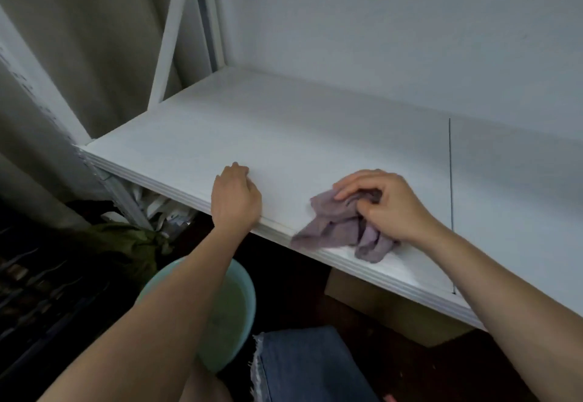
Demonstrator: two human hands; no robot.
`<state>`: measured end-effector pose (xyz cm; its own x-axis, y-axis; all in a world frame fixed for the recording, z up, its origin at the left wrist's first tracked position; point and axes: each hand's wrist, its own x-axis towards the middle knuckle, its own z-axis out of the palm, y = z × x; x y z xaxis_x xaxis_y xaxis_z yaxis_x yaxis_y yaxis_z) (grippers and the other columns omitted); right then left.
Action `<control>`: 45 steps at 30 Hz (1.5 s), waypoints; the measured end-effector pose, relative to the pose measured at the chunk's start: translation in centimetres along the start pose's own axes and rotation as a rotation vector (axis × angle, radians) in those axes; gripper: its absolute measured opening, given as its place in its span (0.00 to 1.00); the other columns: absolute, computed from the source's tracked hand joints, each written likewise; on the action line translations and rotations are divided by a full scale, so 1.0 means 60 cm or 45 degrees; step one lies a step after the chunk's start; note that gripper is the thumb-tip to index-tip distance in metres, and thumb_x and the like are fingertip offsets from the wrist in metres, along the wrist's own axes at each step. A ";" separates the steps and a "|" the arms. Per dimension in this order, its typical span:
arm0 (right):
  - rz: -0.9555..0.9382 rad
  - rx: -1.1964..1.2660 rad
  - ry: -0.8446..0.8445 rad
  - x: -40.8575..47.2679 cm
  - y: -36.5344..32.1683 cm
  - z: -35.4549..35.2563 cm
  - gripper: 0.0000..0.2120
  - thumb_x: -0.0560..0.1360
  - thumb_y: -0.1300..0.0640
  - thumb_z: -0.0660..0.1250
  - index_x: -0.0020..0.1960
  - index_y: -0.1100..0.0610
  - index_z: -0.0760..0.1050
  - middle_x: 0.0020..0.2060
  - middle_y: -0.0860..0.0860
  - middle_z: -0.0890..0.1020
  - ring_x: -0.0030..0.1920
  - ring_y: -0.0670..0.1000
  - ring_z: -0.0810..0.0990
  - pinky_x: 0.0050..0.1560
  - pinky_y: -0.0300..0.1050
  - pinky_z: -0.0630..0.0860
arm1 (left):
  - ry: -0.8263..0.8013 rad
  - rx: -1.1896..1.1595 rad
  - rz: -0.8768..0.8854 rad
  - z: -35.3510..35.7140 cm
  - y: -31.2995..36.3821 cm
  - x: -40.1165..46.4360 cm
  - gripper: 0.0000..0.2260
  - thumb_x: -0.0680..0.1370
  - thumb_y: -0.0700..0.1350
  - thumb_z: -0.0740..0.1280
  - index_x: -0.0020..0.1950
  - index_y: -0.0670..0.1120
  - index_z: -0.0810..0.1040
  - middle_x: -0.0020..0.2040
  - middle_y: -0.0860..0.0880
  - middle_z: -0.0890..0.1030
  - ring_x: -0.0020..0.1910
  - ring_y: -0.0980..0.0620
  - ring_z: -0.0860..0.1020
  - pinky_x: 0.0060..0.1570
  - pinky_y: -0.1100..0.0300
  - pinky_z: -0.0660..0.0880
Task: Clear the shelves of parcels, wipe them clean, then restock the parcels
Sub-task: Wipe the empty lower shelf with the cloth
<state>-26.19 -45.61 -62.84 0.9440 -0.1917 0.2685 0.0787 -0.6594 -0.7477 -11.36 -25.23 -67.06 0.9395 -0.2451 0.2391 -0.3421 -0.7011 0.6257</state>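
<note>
While the right hand (383, 204) bunches its curled fingers and thumb into a purple-grey cleaning cloth (339, 228), it holds that cloth down on the white shelf board (284, 136) close to the front edge. Part of the cloth spills out at seven o'clock from the hand and drapes just over the board's lip. At nine o'clock from the right hand, well apart from the cloth, the left hand (236, 195) rests on the same front edge, palm down, its fingers bent loosely at the knuckles and holding nothing; how far the fingertips curl is hard to tell from this angle. Both bare forearms reach in from the bottom of the view.

No parcels lie on the board. A thin dark seam (451, 180) crosses it at three o'clock from the right hand. At eleven o'clock from the left hand, the white shelf frame (172, 32) rises with a slanted brace, and a pale wall (394, 29) backs the shelf.

Below the board, at six o'clock from the left hand, a light green basin (235, 313) sits partly behind the left forearm. A frayed denim hem (303, 367) lies at five o'clock from it. A brown cardboard box (394, 310) stands under the shelf edge, at six o'clock from the right hand. An olive-green cloth bundle (126, 243) sits at eight o'clock from the left hand.
</note>
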 end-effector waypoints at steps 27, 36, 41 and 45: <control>0.032 -0.680 -0.181 0.006 -0.008 0.117 0.16 0.82 0.44 0.58 0.68 0.35 0.71 0.68 0.37 0.70 0.64 0.47 0.65 0.55 0.49 0.60 | -0.031 0.205 0.114 0.003 -0.016 0.001 0.21 0.75 0.31 0.59 0.67 0.38 0.71 0.63 0.41 0.75 0.62 0.41 0.70 0.63 0.53 0.63; 0.055 -0.366 -0.162 -0.102 -0.052 0.096 0.15 0.77 0.58 0.67 0.58 0.41 0.80 0.56 0.38 0.78 0.57 0.46 0.73 0.56 0.47 0.69 | -0.149 0.287 0.108 0.009 -0.026 0.022 0.16 0.80 0.35 0.55 0.67 0.38 0.70 0.62 0.40 0.74 0.65 0.42 0.69 0.71 0.48 0.55; 0.489 0.025 -0.063 -0.069 -0.047 -0.035 0.18 0.81 0.54 0.63 0.71 0.49 0.71 0.70 0.48 0.71 0.69 0.45 0.68 0.66 0.35 0.63 | -0.076 0.307 0.009 0.003 -0.023 0.019 0.16 0.80 0.40 0.59 0.66 0.36 0.72 0.64 0.37 0.73 0.66 0.38 0.67 0.68 0.45 0.60; 0.450 -0.510 0.072 -0.051 0.004 -0.060 0.21 0.81 0.39 0.49 0.72 0.39 0.66 0.76 0.40 0.63 0.77 0.45 0.55 0.76 0.60 0.50 | -0.019 0.201 0.104 0.035 0.018 -0.022 0.16 0.80 0.40 0.58 0.65 0.36 0.72 0.67 0.35 0.71 0.69 0.38 0.65 0.70 0.42 0.59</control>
<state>-30.24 -47.77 -61.65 0.8710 -0.4842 0.0829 -0.3799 -0.7709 -0.5113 -12.92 -27.07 -68.24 0.9092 -0.3147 0.2725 -0.4120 -0.7747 0.4797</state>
